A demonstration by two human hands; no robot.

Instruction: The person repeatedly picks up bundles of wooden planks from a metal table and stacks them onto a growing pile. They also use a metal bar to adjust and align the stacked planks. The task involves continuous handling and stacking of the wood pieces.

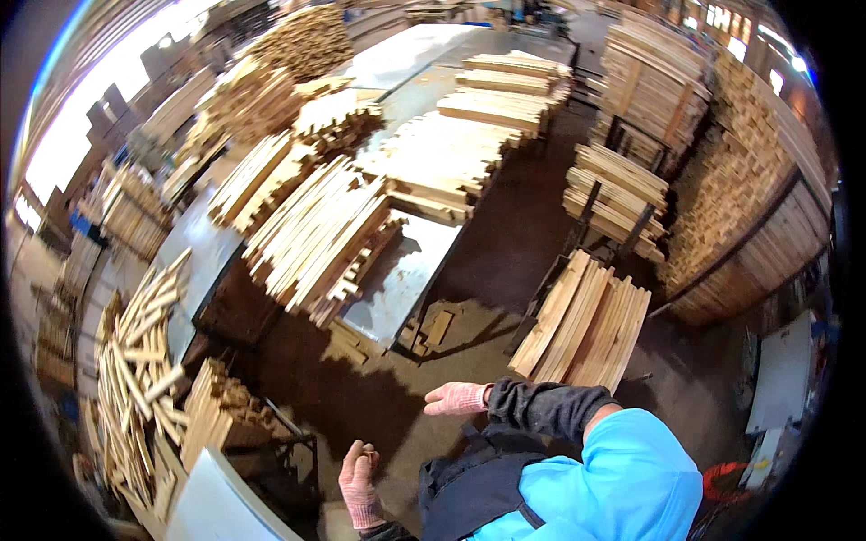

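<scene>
My left hand (359, 489), in a pinkish knit work glove with bare fingertips, is raised at the lower middle. Its fingers are loosely bent and apart, with nothing visible in them. My right hand (457, 398), gloved alike, reaches leftward in front of my body with fingers stretched out and holds nothing. Closest to the right arm is a stack of wooden boards (577, 320) on a dark rack. Beyond both hands, a metal-topped table (401, 284) bears rows of light wooden strips (316, 234). Neither hand touches the wood.
A jumbled heap of thin sticks (135, 388) lies at the left, beside a stack of short wood pieces (221, 415). A pale panel corner (221, 505) juts in at the lower left. Offcuts (439, 329) lie on the floor by the table. Tall timber stacks (735, 180) line the right.
</scene>
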